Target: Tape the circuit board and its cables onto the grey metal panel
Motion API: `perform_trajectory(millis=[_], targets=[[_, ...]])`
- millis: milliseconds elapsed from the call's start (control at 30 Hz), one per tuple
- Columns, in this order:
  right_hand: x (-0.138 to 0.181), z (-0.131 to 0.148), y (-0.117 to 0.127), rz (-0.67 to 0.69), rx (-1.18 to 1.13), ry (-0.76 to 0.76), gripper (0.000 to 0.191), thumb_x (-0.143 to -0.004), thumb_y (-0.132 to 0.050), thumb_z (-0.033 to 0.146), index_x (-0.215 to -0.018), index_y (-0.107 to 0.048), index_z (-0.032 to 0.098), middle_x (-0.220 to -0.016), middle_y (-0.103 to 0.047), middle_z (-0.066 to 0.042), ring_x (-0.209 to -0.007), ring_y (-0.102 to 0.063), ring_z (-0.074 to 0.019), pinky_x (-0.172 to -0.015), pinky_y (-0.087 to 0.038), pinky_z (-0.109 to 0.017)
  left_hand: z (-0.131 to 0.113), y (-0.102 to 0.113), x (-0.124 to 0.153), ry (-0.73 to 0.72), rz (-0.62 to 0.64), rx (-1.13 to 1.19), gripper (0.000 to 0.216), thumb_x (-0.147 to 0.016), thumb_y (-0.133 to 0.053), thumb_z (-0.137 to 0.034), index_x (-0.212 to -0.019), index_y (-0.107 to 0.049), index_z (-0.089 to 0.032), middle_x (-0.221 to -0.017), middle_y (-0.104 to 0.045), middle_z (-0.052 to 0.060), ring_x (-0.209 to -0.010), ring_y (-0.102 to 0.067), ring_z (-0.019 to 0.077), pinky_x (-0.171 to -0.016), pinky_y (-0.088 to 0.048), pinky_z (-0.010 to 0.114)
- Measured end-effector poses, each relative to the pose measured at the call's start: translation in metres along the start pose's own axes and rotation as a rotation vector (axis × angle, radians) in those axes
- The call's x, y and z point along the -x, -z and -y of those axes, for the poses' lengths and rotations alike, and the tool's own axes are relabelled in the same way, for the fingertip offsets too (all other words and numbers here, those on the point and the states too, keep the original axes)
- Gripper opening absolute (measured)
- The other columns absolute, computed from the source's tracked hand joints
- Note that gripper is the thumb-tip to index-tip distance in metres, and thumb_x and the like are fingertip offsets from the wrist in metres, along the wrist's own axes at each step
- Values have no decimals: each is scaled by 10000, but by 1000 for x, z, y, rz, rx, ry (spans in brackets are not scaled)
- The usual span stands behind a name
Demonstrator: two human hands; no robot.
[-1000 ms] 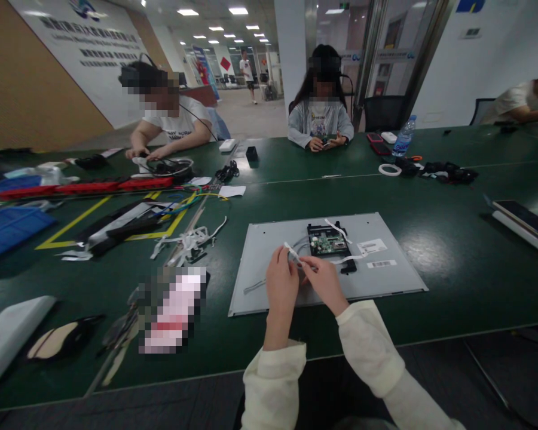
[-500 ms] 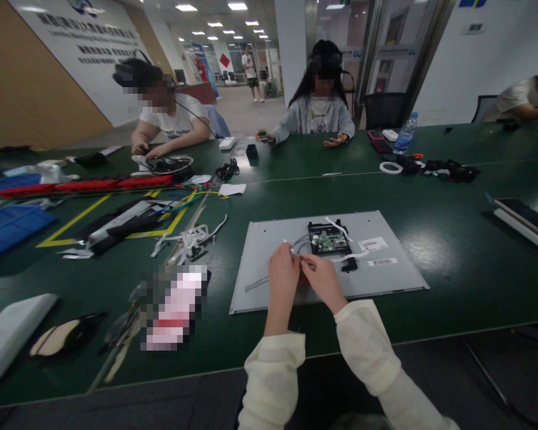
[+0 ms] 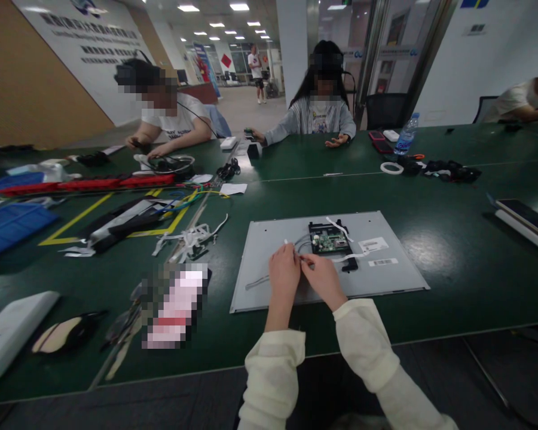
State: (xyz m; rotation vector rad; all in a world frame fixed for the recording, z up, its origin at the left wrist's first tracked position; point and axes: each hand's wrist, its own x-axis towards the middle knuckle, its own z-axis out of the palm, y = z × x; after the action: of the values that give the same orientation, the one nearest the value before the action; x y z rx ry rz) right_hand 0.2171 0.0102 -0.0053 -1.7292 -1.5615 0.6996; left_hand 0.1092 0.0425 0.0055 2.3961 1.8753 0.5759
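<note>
A grey metal panel [image 3: 385, 278] lies flat on the green table in front of me. A small green circuit board [image 3: 328, 242] in a black frame sits near its middle, with white ribbon cables running off it. My left hand [image 3: 283, 276] and my right hand [image 3: 323, 278] are close together over the panel's near left part. Both pinch a thin white cable [image 3: 296, 254] between their fingertips. Cream sleeves cover my forearms.
Loose white cables [image 3: 190, 239] and black parts inside yellow tape lie to the left, with a white device [image 3: 9, 334] at the near left edge. A tape roll [image 3: 390, 168], a water bottle [image 3: 405, 135] and a phone [image 3: 522, 218] are to the right. Three people sit at the far side.
My two hands have drawn closer together and dropped slightly toward the panel, still pinching the white cable. The person opposite has stretched an arm out to the left.
</note>
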Motion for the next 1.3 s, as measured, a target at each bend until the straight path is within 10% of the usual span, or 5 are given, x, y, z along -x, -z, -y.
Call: perform_trajectory(millis=[767,1300], targets=[[25,-5,-1,-64,216,276,544,-864,-354,70,-1408,-367,90,-1207,-590,-144,-1134,-520,-214,-978,-428,-348,5,-11,2,81,-79,106,540,-866,-552,-247,-1349,-365,-92,-1257,-587,194,-1181,-551,249,-1009,-342,389],[41,-9,0,3,376,345,454,-908,-393,157,-1355,-458,109,-1355,-520,-123,-1303,-406,-226,-1035,-392,-398,15,-8,-15,209,-57,98,490,-888,-531,-241,-1354,-416,-140,-1215,-641,140,-1207,-538,239,-1031,-303,406]])
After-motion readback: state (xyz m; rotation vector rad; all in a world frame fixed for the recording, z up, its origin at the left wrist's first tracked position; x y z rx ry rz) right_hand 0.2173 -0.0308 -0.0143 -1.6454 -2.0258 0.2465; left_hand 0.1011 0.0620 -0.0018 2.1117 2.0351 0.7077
